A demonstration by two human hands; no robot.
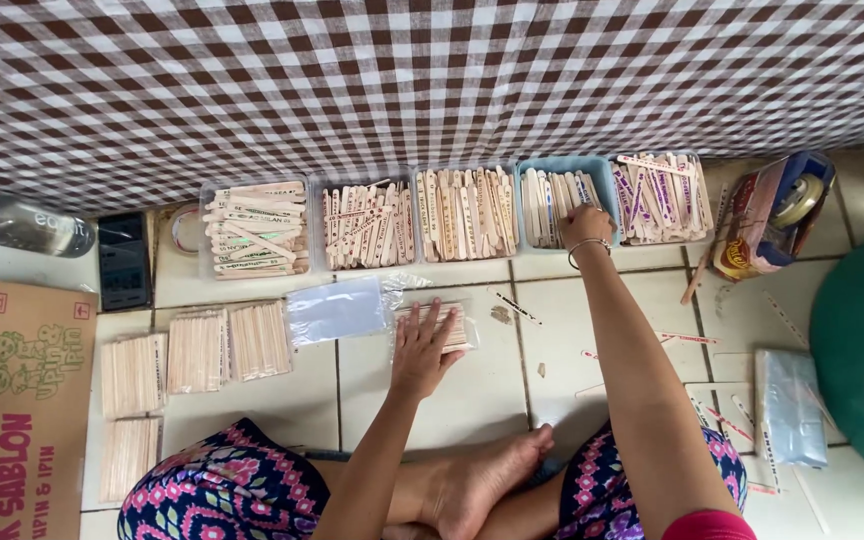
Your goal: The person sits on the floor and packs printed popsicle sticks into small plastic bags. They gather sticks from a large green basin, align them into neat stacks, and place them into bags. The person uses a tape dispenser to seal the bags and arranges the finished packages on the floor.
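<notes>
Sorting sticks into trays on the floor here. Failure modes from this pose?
1. The right hand reaches into the blue tray; the wooden sticks there stand crowded, so neighbours may get dragged out.
2. The left hand presses a clear bag of sticks flat; the slick plastic could slide on the tile floor.
3. Loose sticks beside the right arm could get swept aside.

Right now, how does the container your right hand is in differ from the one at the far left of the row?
The blue container is coloured, while the far-left container is clear. Sticks in the blue one stand in line; those in the far-left one lie crosswise, stacked. The right hand reaches into the blue one; no hand touches the other. Both hold wooden sticks.
</notes>
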